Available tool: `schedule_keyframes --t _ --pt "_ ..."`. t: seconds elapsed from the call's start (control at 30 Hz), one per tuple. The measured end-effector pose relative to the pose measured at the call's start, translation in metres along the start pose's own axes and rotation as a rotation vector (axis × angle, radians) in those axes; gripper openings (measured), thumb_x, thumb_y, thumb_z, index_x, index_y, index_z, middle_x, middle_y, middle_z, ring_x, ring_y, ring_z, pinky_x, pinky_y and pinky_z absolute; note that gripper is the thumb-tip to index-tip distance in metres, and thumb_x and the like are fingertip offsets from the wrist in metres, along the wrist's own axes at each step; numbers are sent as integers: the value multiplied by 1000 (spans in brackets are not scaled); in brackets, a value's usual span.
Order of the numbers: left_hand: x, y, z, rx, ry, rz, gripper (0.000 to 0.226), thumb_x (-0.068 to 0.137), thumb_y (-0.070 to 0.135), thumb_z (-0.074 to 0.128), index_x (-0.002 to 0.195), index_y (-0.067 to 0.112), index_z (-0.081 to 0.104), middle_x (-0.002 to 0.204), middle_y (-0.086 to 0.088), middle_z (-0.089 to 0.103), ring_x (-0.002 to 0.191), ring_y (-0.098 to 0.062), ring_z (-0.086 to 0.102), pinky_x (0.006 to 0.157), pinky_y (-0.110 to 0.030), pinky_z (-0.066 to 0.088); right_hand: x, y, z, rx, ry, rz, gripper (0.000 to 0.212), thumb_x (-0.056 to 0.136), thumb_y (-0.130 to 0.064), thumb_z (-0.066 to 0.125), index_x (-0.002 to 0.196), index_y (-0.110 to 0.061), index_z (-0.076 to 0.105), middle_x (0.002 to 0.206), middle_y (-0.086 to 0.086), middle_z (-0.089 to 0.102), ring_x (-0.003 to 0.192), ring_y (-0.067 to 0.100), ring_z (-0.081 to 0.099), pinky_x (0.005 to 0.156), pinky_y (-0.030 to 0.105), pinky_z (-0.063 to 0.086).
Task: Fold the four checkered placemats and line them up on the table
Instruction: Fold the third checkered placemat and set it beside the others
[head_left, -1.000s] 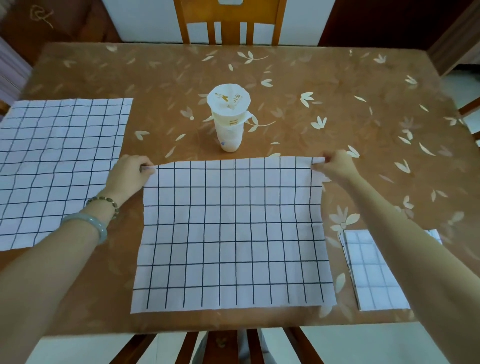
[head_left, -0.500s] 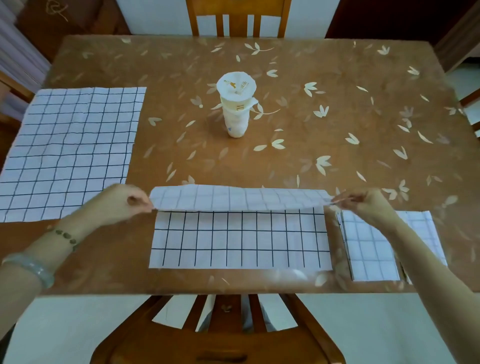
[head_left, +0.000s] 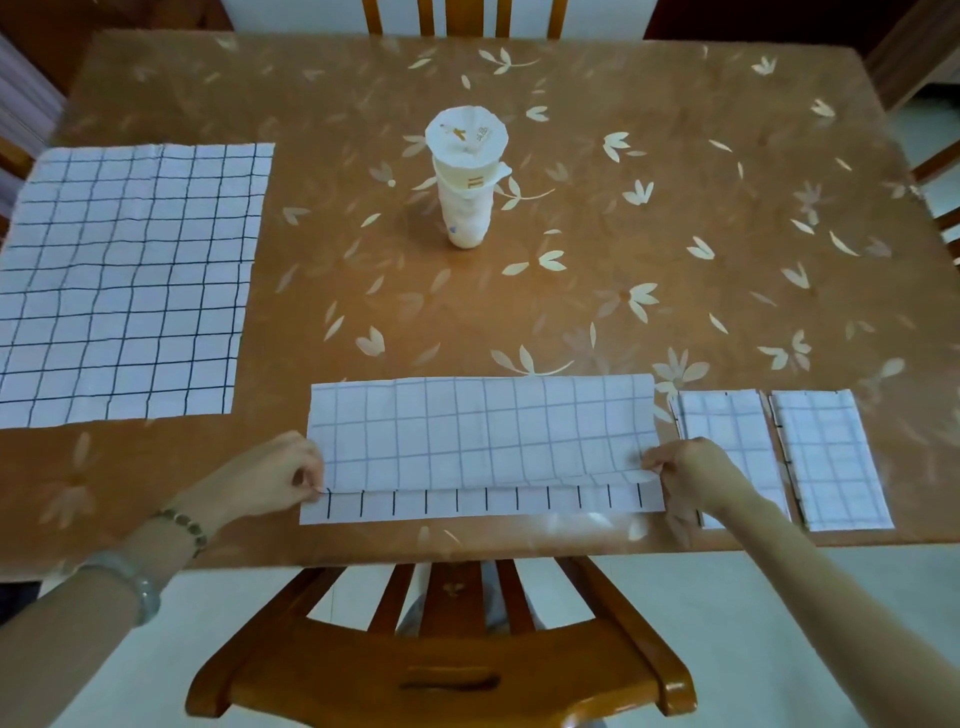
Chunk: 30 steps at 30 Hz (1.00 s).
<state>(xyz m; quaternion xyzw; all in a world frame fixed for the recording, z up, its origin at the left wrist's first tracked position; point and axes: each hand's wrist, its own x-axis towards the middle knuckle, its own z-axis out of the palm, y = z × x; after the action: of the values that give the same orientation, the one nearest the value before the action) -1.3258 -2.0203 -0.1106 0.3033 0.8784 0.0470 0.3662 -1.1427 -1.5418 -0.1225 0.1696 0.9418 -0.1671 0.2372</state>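
A white checkered placemat (head_left: 480, 436) lies at the table's near edge, its far half folded over toward me so the faint back side faces up. A narrow strip of the lower layer shows below the folded edge. My left hand (head_left: 270, 475) pinches the folded layer's left corner and my right hand (head_left: 693, 475) pinches its right corner. Two folded placemats (head_left: 727, 431) (head_left: 826, 457) lie side by side to the right. A flat unfolded placemat (head_left: 130, 280) lies at the table's left.
A stack of white paper cups (head_left: 467, 182) stands in the middle of the brown leaf-patterned table (head_left: 623, 234). A wooden chair (head_left: 441, 670) sits under the near edge, and another chair back (head_left: 462, 15) shows at the far side.
Both hands have pulled the placemat's far edge toward me over the near half, almost down to the near edge. The view has shifted so both folded placemats show.
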Motion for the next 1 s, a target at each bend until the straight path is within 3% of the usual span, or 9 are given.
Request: schedule_keyframes --t 0.17,0.23,0.33,0.43,0.53,0.6,0.63,0.73,1.0 --pt "9 -7 17 83 18 31 16 79 40 74 69 36 62 97 23 53 102 1 45 84 -22 46 -3 4 3 -47 -41 -43 32 87 0 48 90 -23 70 103 6 72 90 26 64 78 28 49" --pt "11 -8 16 104 12 43 18 74 50 75 68 38 63 97 26 51 102 2 44 82 -19 44 -3 7 5 -43 -71 -58 34 85 3 49 93 -24 69 111 3 69 96 24 63 81 26 49" --pt "10 -5 10 125 -16 -13 41 64 76 64 68 36 64 94 27 51 95 4 44 75 -17 44 -4 4 3 8 -14 -66 34 85 5 51 99 -17 72 115 4 67 100 22 63 82 23 48" --pt "10 11 5 53 212 25 65 80 82 26 74 29 63 86 21 54 85 2 46 75 -23 46 -3 -17 -7 119 272 -130 37 77 15 45 85 -8 73 100 9 70 93 28 65 80 29 48" --pt "30 43 11 -4 506 137 60 97 54 21 103 16 66 103 6 62 101 -14 54 92 -35 44 14 -50 -4 189 460 -205 37 72 7 39 89 -4 71 101 13 67 97 35 61 81 40 51" --pt "53 73 18 21 509 116 56 99 47 24 133 12 52 139 -2 51 131 -22 43 111 -37 29 34 -76 4 188 468 -225 44 72 3 37 102 -2 69 114 19 63 106 39 57 88 46 49" --pt "64 87 22 30 484 93 58 101 48 24 146 13 37 153 -2 33 143 -21 27 118 -35 17 43 -90 8 170 456 -254 48 73 1 34 108 0 67 118 22 61 109 40 56 91 47 48" --pt "92 118 34 65 412 46 67 100 56 12 152 17 -4 158 2 -8 147 -15 -8 120 -36 -5 62 -123 22 53 352 -348 56 76 -9 28 122 1 58 128 22 56 118 39 53 98 51 44" --pt "118 127 54 139 373 17 77 92 65 1 153 17 -1 161 -2 -1 148 -18 -6 120 -41 -5 67 -133 53 -183 190 -337 56 90 -27 28 131 1 51 139 17 49 130 30 46 105 52 35"
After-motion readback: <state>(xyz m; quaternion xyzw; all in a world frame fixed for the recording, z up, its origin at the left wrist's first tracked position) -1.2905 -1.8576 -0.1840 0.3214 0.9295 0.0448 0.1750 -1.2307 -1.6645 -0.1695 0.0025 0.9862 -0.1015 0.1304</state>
